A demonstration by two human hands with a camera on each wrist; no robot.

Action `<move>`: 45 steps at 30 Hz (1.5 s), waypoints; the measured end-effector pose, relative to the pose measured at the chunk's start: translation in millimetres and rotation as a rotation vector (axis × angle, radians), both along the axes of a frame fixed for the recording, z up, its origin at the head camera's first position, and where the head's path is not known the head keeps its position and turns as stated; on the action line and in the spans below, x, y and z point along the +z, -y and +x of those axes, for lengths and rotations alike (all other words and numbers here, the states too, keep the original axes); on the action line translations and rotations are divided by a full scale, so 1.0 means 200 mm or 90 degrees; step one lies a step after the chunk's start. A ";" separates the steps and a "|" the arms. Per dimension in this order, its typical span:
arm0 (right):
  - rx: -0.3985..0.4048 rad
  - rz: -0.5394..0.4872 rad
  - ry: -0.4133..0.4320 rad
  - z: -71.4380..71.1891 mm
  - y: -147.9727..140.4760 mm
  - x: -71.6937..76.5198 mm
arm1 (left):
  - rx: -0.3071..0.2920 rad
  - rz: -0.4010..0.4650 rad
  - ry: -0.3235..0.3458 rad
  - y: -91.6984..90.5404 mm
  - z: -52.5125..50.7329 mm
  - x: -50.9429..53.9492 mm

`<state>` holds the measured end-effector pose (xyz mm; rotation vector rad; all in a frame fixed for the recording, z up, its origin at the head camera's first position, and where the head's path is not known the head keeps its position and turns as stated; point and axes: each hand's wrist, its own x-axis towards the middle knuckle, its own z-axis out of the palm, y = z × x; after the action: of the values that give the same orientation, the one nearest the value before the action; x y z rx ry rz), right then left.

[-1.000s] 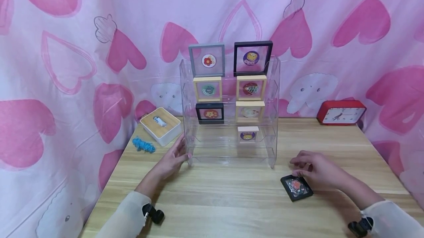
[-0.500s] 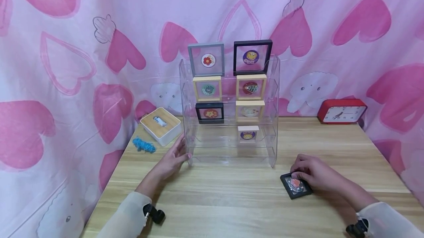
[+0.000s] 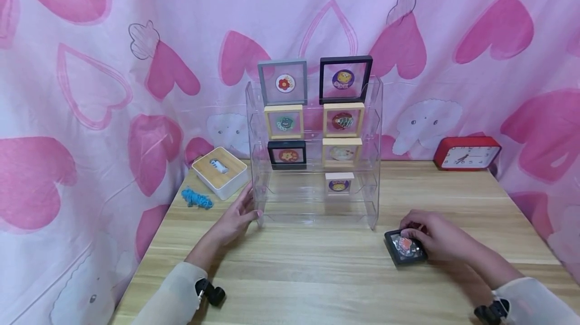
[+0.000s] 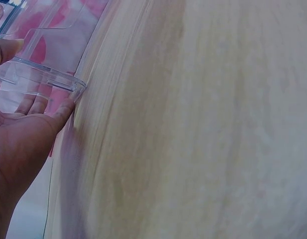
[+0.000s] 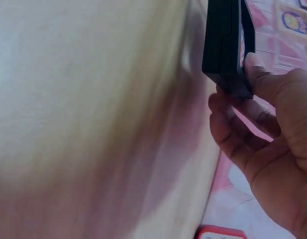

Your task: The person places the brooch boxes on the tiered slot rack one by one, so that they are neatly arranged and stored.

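My right hand (image 3: 438, 234) pinches a small black picture frame (image 3: 405, 248) by its far edge, thumb on the front face. The frame has a round red-orange badge inside and is tilted, its far edge raised from the table. In the right wrist view, the black frame (image 5: 224, 45) stands between thumb and fingers. To the left, my left hand (image 3: 233, 220) grips the lower left side panel of a clear display rack (image 3: 312, 218). The left wrist view shows the thumb and fingers on either side of the clear panel (image 4: 49, 74).
Several framed badges, such as a grey frame (image 3: 283, 82) and a black one (image 3: 346, 79), stand on the rack's tiers. A white box with a wooden lid (image 3: 220, 171) and a blue string bundle (image 3: 197, 198) lie left; a red clock (image 3: 467, 154) stands back right.
My right fingers have closed on the black frame and tilted its far edge up off the table. The left hand has stayed on the rack.
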<state>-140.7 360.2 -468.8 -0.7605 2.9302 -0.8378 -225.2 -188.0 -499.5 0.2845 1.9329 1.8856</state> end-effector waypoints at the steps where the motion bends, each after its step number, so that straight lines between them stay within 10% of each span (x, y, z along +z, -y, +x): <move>1: -0.003 -0.005 -0.013 0.00 0.00 0.01 | -0.001 -0.002 -0.003 0.00 0.00 0.00; 12: 0.016 -0.089 -0.141 -0.04 0.10 0.19 | 0.006 -0.007 0.000 0.00 0.00 -0.01; 33: 0.096 -0.148 -0.202 -0.25 0.69 0.50 | -0.021 0.050 -0.003 0.01 0.00 -0.01; 45: 0.083 -0.085 -0.187 -0.38 1.08 0.50 | -0.022 0.049 0.001 0.01 0.00 -0.01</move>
<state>-215.7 143.3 -369.4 -1.1631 3.0493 -0.9960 -224.8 -189.6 -501.1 0.3375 1.8450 1.9391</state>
